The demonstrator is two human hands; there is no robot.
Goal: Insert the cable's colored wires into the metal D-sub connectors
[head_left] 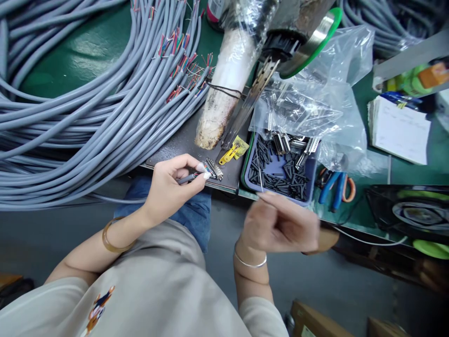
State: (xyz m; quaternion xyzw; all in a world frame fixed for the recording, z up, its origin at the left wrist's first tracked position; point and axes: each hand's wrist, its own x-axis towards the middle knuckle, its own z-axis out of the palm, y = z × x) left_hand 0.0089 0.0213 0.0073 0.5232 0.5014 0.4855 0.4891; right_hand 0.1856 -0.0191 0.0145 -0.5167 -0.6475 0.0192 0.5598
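My left hand [175, 180] is closed around the end of a grey cable [187, 178]. Its thumb and forefinger pinch thin coloured wires against a metal multi-pin D-sub connector [213, 169], at the table's front edge. Farther right, my right hand [280, 222] is blurred, with the fingers closed on a thin silvery solder wire [260, 171]. That wire rises past the left side of a blue-purple tray [313, 187] holding short black sleeves and several loose connectors [280, 142]. A yellow clip-like piece [229, 153] lies just beyond the connector in my left hand.
Bundled grey cables [105, 121] with stripped ends cover the left. A wrapped white cylinder [224, 89] and a perforated metal rod [250, 103] slant over the table. A green-rimmed spool [324, 40], plastic bag [312, 107], blue-handled cutters [333, 187] and notepad [400, 128] are right.
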